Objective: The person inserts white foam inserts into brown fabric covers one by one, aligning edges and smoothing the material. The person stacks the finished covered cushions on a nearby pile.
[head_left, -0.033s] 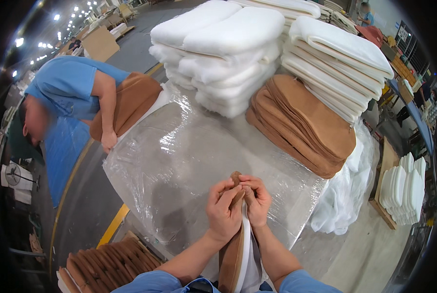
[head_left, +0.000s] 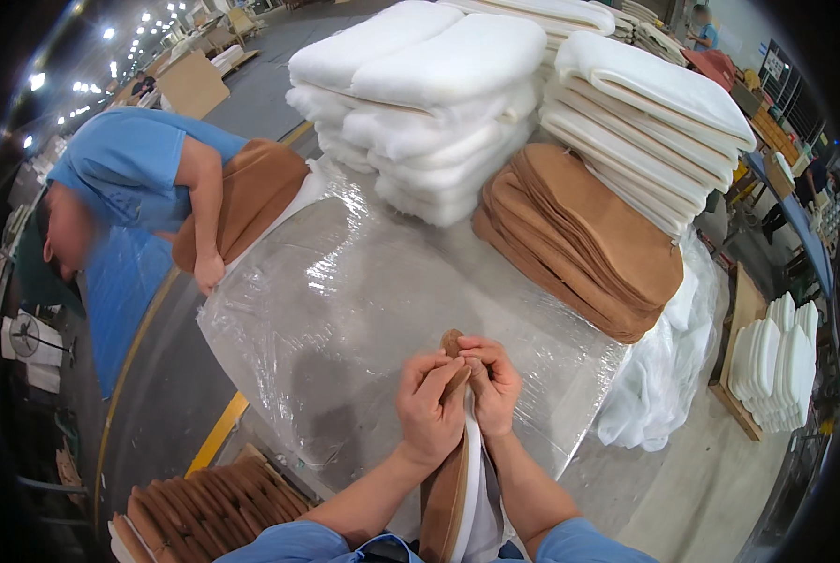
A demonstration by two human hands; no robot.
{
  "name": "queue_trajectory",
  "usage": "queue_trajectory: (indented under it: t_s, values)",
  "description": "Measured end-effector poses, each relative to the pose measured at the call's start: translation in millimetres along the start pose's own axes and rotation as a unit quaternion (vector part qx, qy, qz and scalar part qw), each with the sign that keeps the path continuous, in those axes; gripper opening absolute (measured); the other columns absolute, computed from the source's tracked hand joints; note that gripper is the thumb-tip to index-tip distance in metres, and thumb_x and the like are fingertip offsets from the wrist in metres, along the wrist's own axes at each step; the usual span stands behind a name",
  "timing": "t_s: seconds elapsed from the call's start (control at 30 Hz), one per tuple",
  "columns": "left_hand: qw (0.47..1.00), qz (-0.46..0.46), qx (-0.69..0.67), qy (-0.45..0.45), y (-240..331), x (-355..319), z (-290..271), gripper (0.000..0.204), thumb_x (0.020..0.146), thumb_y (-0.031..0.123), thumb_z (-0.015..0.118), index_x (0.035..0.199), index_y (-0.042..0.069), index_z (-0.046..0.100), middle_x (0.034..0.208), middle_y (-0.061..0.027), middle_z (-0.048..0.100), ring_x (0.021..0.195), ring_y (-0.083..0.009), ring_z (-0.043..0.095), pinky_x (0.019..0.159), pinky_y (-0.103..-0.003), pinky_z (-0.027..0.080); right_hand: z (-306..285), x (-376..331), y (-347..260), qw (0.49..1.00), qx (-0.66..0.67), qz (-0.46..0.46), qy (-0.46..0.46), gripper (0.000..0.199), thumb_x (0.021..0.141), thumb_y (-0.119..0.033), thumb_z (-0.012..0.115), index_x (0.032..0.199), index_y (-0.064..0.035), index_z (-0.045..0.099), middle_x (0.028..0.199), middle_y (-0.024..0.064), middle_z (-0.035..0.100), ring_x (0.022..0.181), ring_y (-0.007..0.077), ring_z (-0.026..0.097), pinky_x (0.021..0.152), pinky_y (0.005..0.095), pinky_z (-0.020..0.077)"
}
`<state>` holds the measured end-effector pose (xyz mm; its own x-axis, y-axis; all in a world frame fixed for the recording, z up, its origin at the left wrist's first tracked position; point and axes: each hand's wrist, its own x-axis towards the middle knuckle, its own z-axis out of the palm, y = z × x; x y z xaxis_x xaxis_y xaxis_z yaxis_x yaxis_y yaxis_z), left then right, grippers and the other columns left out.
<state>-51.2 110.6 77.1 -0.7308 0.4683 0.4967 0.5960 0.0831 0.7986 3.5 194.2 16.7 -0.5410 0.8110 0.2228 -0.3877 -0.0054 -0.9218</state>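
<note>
Near-identical to preceding picture: both hands unmoved, no clear change in grip. Left hand (head_left: 429, 410) and right hand (head_left: 495, 383) closed, fingertips together, pinching narrow end of brown piece with white edge (head_left: 444, 502). Brown tip protrudes above fingers. Piece runs down between forearms, near end of tabletop (head_left: 396, 310). Brown stack (head_left: 593, 239) well apart, far right. Judgement: same fingertip handling, piece not released; finer finger detail cannot be told.

The brown-and-white piece (head_left: 446, 497) runs off the bottom edge, and the hands (head_left: 429, 405) hide part of its top end (can't tell exactly what's pinched). Brown stack (head_left: 215, 497) at lower left gets cropped too. Co-worker's head (head_left: 70, 227) is basically a blur.
</note>
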Motion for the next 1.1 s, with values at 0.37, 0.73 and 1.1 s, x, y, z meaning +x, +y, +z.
queue_trajectory:
  t_s: [0.37, 0.73, 1.1]
  values:
    - [0.999, -0.042, -0.015, 0.006, -3.3, 3.1, -11.0, 0.015, 0.089, -0.002, 0.08, 0.103, 0.003, 0.077, 0.088, -0.0098, 0.067, 0.081, -0.0244, 0.067, 0.078, -0.035, 0.057, -13.1, 38.6, -30.2, 0.976, -0.036, 0.04, -0.211, 0.017, 0.099, -0.005, 0.069, 0.114, 0.0005, 0.074, 0.128, 0.0139, 0.068, 0.115, 0.0228, 0.067, 0.101, 0.0342, 0.0516]
    - [0.869, -0.28, -0.326, -0.247, -94.7, 73.2, 10.8, 0.053, 0.113, 0.042, 0.041, 0.138, 0.001, 0.061, 0.122, -0.0159, 0.07, 0.111, -0.0195, 0.064, 0.103, -0.037, 0.048, 2.5, 16.5, -16.5, 0.988, -0.001, -0.002, -0.153, 0.02, 0.101, -0.019, 0.069, 0.096, -0.0007, 0.074, 0.112, 0.0105, 0.071, 0.105, 0.0224, 0.066, 0.097, 0.0357, 0.0503]
    - [0.748, -0.316, -0.264, -0.52, -76.7, 113.1, 21.3, 0.06, 0.11, 0.049, 0.04, 0.138, 0.0, 0.062, 0.113, -0.0151, 0.076, 0.105, -0.018, 0.062, 0.098, -0.035, 0.049, -3.8, 6.0, -21.6, 0.989, -0.016, -0.026, -0.143, 0.02, 0.101, -0.018, 0.068, 0.095, -0.0003, 0.074, 0.11, 0.0128, 0.072, 0.105, 0.0244, 0.067, 0.095, 0.0372, 0.0522]
